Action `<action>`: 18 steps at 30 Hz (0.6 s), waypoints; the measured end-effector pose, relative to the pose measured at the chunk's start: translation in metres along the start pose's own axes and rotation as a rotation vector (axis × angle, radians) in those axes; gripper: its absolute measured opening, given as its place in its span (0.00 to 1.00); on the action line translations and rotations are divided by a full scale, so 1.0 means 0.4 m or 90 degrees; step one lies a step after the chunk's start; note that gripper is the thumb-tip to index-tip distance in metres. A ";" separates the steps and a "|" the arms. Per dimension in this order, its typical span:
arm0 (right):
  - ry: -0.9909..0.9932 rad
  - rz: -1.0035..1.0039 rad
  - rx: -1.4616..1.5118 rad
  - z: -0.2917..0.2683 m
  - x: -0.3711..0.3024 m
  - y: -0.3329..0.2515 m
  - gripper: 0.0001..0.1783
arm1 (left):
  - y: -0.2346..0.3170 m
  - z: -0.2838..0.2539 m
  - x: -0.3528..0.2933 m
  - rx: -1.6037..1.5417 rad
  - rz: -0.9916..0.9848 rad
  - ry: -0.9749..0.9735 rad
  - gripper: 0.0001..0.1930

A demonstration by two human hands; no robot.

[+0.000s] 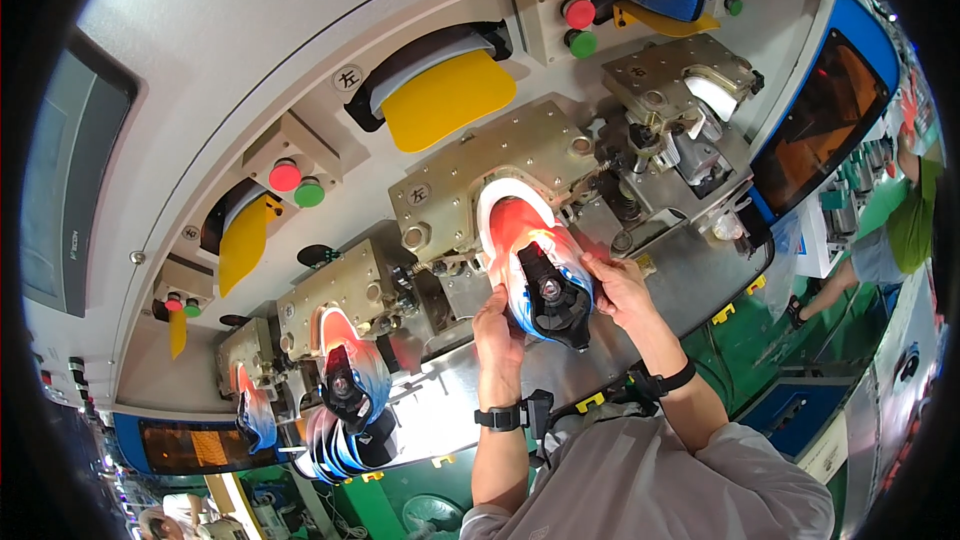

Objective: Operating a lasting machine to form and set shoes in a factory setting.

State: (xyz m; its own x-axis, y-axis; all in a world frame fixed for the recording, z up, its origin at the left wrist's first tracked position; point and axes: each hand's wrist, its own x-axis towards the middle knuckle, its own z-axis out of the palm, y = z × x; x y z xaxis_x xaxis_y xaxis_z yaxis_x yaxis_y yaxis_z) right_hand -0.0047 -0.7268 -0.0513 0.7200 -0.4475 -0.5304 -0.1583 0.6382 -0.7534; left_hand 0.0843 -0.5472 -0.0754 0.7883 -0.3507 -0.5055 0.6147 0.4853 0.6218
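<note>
A shoe upper [512, 233], red and white at the toe and blue at the heel, with a black lining, is between my hands. Its toe end lies against the metal clamp block [470, 172] of the machine. My left hand [497, 328] grips the left side of the upper near the heel. On the opposite side, the fingers of my right hand [618, 290] close on its edge. To the left, another upper [372, 372] sits at a second clamp block [335, 297], and a smaller-looking upper [258, 418] sits at a third station.
Several stacked uppers [335, 452] lie on the metal shelf [440, 410] at left. Yellow flaps [450, 100] hang above the stations, beside red buttons [284, 175] and green buttons [308, 192]. A screen [75, 180] stands far left. Another person [910, 210] is at far right.
</note>
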 end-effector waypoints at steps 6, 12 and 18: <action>-0.003 -0.012 0.013 0.000 -0.002 0.000 0.16 | 0.001 0.002 0.003 -0.009 -0.004 0.008 0.14; -0.023 -0.008 0.029 -0.014 0.018 0.015 0.15 | -0.004 -0.003 0.016 -0.019 -0.008 0.007 0.14; -0.066 0.009 0.042 -0.036 0.020 0.018 0.15 | -0.011 0.007 0.002 -0.007 0.007 0.010 0.14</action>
State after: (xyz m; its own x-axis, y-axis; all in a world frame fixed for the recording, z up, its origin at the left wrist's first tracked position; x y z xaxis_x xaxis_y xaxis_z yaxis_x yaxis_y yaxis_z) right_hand -0.0100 -0.7349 -0.0666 0.7845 -0.3727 -0.4957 -0.1268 0.6860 -0.7165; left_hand 0.0823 -0.5517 -0.0770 0.7941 -0.3329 -0.5085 0.6060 0.4974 0.6207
